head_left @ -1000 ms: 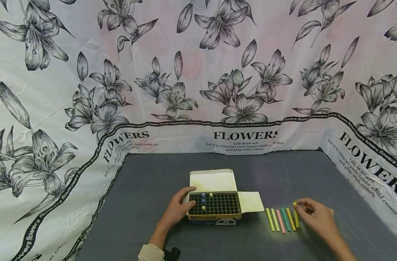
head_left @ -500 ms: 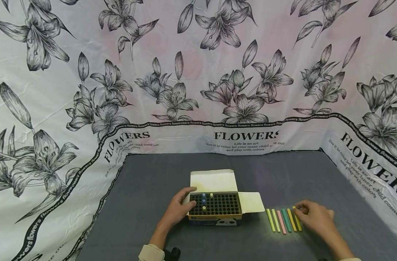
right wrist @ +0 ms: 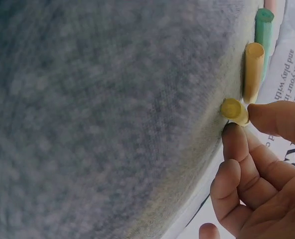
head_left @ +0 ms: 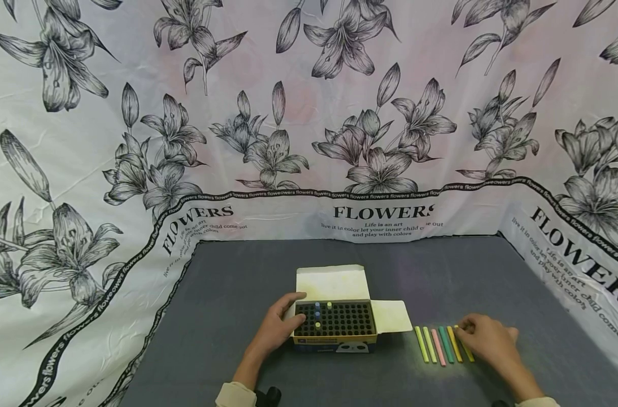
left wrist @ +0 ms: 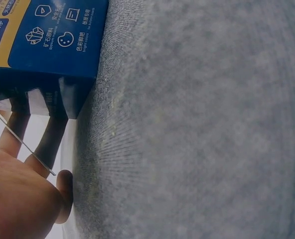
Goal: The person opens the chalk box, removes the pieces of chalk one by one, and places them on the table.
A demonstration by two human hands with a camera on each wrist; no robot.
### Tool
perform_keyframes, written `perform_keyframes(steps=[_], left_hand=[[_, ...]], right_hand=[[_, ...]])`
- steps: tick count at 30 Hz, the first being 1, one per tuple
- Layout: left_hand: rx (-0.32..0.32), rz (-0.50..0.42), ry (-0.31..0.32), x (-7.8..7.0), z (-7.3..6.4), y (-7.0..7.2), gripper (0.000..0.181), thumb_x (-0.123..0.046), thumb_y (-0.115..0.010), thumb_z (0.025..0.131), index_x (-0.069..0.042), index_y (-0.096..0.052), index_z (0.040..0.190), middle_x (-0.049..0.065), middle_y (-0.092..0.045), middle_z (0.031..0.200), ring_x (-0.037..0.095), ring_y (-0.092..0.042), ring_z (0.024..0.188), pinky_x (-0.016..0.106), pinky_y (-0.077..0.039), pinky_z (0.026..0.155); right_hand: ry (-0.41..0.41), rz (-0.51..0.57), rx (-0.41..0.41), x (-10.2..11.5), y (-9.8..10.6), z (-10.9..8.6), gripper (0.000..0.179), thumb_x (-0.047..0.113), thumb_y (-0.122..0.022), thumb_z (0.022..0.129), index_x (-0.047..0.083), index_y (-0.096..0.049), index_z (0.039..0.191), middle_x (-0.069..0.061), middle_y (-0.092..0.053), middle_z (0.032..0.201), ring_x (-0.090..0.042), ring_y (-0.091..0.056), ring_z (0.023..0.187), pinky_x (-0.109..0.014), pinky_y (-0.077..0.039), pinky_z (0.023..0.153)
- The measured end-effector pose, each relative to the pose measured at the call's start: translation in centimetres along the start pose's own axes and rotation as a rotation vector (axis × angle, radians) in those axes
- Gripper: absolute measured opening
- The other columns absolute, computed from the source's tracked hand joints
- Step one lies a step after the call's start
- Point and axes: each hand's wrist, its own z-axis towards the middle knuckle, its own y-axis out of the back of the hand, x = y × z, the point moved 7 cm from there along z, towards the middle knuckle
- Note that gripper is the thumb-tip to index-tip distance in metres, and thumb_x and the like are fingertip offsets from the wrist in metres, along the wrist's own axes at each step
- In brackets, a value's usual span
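My left hand (head_left: 278,325) grips the left end of an open chalk box (head_left: 334,341), its thumb over the rim; in the left wrist view its fingers lie against the blue end of the box. Inside, a black holder with round holes (head_left: 347,317) carries a few blue and pale yellow chalks standing upright. My right hand (head_left: 487,336) pinches a yellow chalk (right wrist: 237,110) at its far end between thumb and fingers. That stick slants at the right end of a row, close beside an orange-yellow chalk (right wrist: 253,72).
Left of these lie a green chalk (head_left: 445,344), a pink chalk (head_left: 438,347) and two yellow-green chalks (head_left: 422,344). The lid (head_left: 331,282) is folded back, and a side flap (head_left: 392,316) sticks out toward the row. A flower-printed sheet (head_left: 385,220) borders the dark table (head_left: 227,271).
The right hand has shifted slightly toward me, and the pinched yellow chalk has turned, its near end swinging right. The left hand and the box have stayed put.
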Motion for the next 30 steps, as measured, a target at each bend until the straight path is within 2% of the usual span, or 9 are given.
perform_keyframes(steps=[3, 11, 16, 19, 22, 25, 30], left_hand=[[0.0, 0.0, 0.003, 0.1, 0.0, 0.0, 0.046, -0.016, -0.067, 0.098, -0.024, -0.058, 0.143, 0.009, -0.048, 0.155, 0.028, -0.049, 0.129, 0.039, -0.044, 0.087], [-0.001, -0.001, 0.013, 0.0, -0.2, 0.0, 0.047, -0.016, -0.066, 0.098, -0.023, -0.057, 0.143, 0.011, -0.051, 0.152, 0.024, -0.052, 0.102, 0.035, -0.044, 0.076], [0.0, -0.005, 0.02, 0.0, -0.2, 0.0, 0.047, -0.016, -0.066, 0.098, -0.024, -0.057, 0.143, 0.011, -0.052, 0.151, 0.022, -0.053, 0.094, 0.033, -0.045, 0.074], [-0.002, -0.006, 0.019, 0.1, -0.1, 0.0, 0.047, -0.016, -0.066, 0.098, -0.024, -0.057, 0.143, 0.011, -0.051, 0.152, 0.023, -0.053, 0.098, 0.034, -0.045, 0.075], [-0.005, 0.003, 0.011, 0.1, -0.1, 0.0, 0.046, -0.016, -0.066, 0.098, -0.024, -0.057, 0.143, 0.01, -0.049, 0.154, 0.025, -0.052, 0.11, 0.036, -0.044, 0.08], [-0.004, 0.009, 0.001, 0.0, 0.0, 0.0, 0.046, -0.017, -0.066, 0.098, -0.024, -0.057, 0.143, 0.009, -0.048, 0.155, 0.028, -0.05, 0.125, 0.04, -0.043, 0.087], [0.0, 0.011, -0.005, 0.1, 0.0, 0.0, 0.046, -0.017, -0.066, 0.099, -0.024, -0.057, 0.143, 0.009, -0.048, 0.156, 0.029, -0.047, 0.135, 0.041, -0.043, 0.092]], right_hand=[[-0.001, -0.015, 0.0, 0.2, 0.0, -0.1, 0.027, 0.032, -0.068, 0.095, 0.007, -0.076, 0.1, 0.001, -0.074, 0.083, -0.015, -0.06, 0.069, -0.054, -0.031, 0.073], [-0.012, -0.016, 0.01, 0.1, -0.2, -0.1, 0.029, 0.036, -0.066, 0.095, 0.008, -0.076, 0.1, 0.001, -0.074, 0.083, -0.015, -0.059, 0.067, -0.051, -0.031, 0.071], [-0.011, 0.014, -0.028, -0.1, 0.1, -0.2, 0.036, 0.039, -0.061, 0.097, 0.008, -0.074, 0.11, -0.003, -0.077, 0.089, -0.015, -0.059, 0.069, -0.048, -0.027, 0.071], [0.017, 0.026, -0.098, 0.4, 0.6, -0.5, 0.039, 0.038, -0.06, 0.098, 0.007, -0.072, 0.118, -0.003, -0.078, 0.089, -0.014, -0.059, 0.068, -0.045, -0.024, 0.069], [0.071, 0.041, -0.2, 1.4, 1.2, -0.8, 0.038, 0.036, -0.063, 0.098, 0.007, -0.07, 0.12, -0.002, -0.077, 0.085, -0.013, -0.059, 0.067, -0.045, -0.023, 0.07], [0.136, 0.051, -0.312, 2.8, 1.9, -1.2, 0.033, 0.032, -0.069, 0.096, 0.007, -0.072, 0.118, 0.001, -0.073, 0.08, -0.01, -0.057, 0.064, -0.045, -0.022, 0.07], [0.254, 0.1, -0.496, 5.2, 2.9, -2.0, 0.026, 0.023, -0.079, 0.088, 0.011, -0.075, 0.11, 0.004, -0.071, 0.076, -0.01, -0.053, 0.063, -0.044, -0.021, 0.071]])
